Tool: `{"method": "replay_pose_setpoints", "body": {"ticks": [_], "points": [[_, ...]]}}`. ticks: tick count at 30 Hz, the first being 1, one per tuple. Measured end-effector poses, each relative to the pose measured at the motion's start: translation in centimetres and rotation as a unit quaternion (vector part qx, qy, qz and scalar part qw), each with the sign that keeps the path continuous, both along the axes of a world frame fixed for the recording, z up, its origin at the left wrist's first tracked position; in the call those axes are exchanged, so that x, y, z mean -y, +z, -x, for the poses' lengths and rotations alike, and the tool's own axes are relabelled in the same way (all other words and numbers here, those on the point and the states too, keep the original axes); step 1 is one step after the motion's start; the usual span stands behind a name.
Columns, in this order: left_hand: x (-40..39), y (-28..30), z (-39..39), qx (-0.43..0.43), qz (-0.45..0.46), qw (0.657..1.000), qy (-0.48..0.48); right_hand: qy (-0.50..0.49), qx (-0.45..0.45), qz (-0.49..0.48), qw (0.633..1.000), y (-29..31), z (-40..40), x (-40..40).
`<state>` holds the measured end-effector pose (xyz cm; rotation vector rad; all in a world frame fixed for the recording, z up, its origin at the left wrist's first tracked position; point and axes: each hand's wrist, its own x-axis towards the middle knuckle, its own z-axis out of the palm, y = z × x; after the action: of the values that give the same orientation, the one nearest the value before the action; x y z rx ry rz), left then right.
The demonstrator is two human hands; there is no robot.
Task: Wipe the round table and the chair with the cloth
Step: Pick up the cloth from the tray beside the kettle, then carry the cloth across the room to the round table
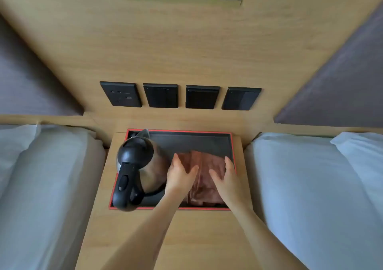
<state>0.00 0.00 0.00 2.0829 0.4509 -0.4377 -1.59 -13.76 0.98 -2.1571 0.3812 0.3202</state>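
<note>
Head view: looks down on a wooden bench between two beds, left bed and right bed.
Tray: black with red rim, set into the far half of the bench.
Kettle: dark kettle, stands in the left part of the tray, just beside the left hand.
Cloth: brown cloth, folded, lies in the right part of the tray, between kettle and right rim.
Left hand: left hand laid flat on the left part of the cloth, fingers spread and open, gripping nothing yet.
Right hand: right hand on the right edge of the cloth, fingers also open and straight, no grip seen.
Wall: four dark switch plates on the far wood panel.
Round table and chair: not in sight.
Step in hand: probably taking up the cloth, so the wiping itself not yet begun.
Next move: needs to close the fingers on the cloth and lift it clear of the tray without knocking the kettle, then to turn toward the table.
</note>
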Motion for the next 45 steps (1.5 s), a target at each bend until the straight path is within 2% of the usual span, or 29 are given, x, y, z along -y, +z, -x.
{"method": "replay_pose_setpoints", "body": {"ticks": [2,7,11,12,16,19,24,28,32,39,45], "points": [[-0.3,-1.6,-0.3,-0.017,-0.014,1.000,0.010,-0.034,-0.022,-0.026,0.999,-1.9,-0.3,0.0],[0.0,-5.1,0.0,-0.062,-0.038,0.997,-0.011,-0.084,-0.074,-0.022,0.994,-6.2,-0.5,-0.1],[0.9,-6.4,0.1,-0.075,-0.072,0.995,0.007,-0.108,-0.109,0.077,0.985,-8.0,-0.4,-0.4],[1.1,-6.6,0.1,-0.086,-0.074,0.993,0.023,-0.117,-0.121,0.073,0.983,-8.2,-0.4,-0.5],[1.4,-6.9,-0.2,-0.135,-0.042,0.989,0.033,-0.198,-0.173,-0.077,0.962,-8.0,-1.0,-0.5],[1.2,-6.3,-0.5,-0.156,0.018,0.986,0.049,-0.224,-0.201,-0.168,0.939,-6.9,-1.1,-0.3],[1.2,-3.6,-1.3,-0.088,0.092,0.988,0.085,-0.209,-0.125,-0.245,0.938,-3.5,-1.5,0.3],[1.6,1.9,-2.2,-0.010,0.204,0.971,0.124,-0.197,-0.023,-0.282,0.939,1.7,-2.2,1.0],[1.9,10.1,-2.7,0.076,0.269,0.954,0.111,-0.200,0.065,-0.303,0.930,9.2,-2.8,1.6],[1.8,28.0,-3.2,0.246,0.306,0.917,0.067,-0.130,0.220,-0.371,0.893,26.5,-3.1,2.1],[1.0,41.2,-1.3,0.354,0.362,0.862,0.030,-0.059,0.324,-0.393,0.858,39.6,-1.5,2.0]]}}
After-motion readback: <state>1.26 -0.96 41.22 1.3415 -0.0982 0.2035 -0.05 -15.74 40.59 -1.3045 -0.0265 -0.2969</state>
